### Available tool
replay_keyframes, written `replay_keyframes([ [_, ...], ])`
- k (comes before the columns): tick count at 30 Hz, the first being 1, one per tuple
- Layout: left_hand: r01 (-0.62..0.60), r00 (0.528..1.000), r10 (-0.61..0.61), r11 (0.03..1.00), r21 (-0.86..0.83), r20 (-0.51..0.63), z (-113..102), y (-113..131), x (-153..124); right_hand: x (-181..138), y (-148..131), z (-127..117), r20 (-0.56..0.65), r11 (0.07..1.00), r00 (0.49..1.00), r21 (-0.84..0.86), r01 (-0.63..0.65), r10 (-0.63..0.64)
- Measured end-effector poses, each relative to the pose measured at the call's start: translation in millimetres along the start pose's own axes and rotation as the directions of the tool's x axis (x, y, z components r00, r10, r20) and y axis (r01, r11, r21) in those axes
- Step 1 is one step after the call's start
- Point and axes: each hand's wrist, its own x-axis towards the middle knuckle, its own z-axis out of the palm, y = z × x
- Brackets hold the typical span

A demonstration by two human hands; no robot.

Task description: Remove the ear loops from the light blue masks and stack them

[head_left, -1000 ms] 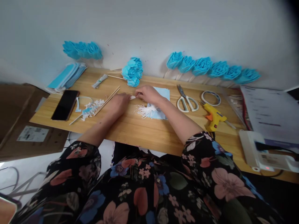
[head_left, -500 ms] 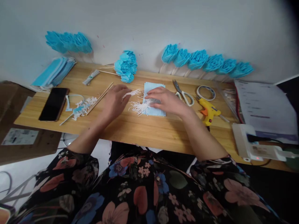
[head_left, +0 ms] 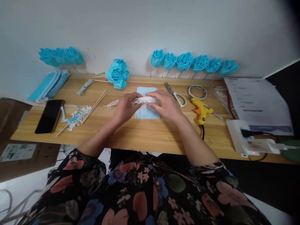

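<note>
My left hand (head_left: 127, 107) and my right hand (head_left: 165, 103) face each other over a stack of light blue fabric sheets (head_left: 147, 114). Between them they pinch a bundle of white strings (head_left: 145, 100), its strands fanned out; thumbs and fingers close on it from either side. More white strings (head_left: 112, 104) lie on the table just left of my left hand. Right of my right hand are scissors (head_left: 175, 94) with white handles.
Blue fabric flowers (head_left: 185, 62) lean on the wall, and more lie at the back (head_left: 117, 73). Face masks (head_left: 49, 84), a phone (head_left: 49, 116) and wooden sticks (head_left: 95, 106) are left. A tape roll (head_left: 197, 92), yellow glue gun (head_left: 201, 110) and power strip (head_left: 243, 137) stand right.
My hands have come together over the blue sheets. The white string bundle has been taken up off the table between both hands. The whole view has shifted slightly.
</note>
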Motion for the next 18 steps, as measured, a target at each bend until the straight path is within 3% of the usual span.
replay_keyframes([
  [5, -0.164, 0.982, 0.176, 0.974, 0.154, -0.066, 11, -3, 11, -9, 1, -11, -0.23, 0.996, 0.973, 0.09, 0.008, 0.013],
  [11, -0.36, 0.921, 0.382, 0.908, 0.214, -0.073, 31, -28, 7, -8, 6, 3, -0.215, 0.995, 0.975, 0.074, 0.064, -0.046],
  [14, -0.396, 0.908, 0.412, 0.902, 0.17, -0.071, 35, -33, 5, -8, 4, 7, -0.214, 0.992, 0.976, 0.111, 0.063, -0.038],
  [18, -0.308, 0.948, 0.308, 0.951, 0.012, -0.086, 34, -32, 4, -9, 1, 5, -0.305, 0.967, 0.947, 0.252, -0.021, 0.1],
])
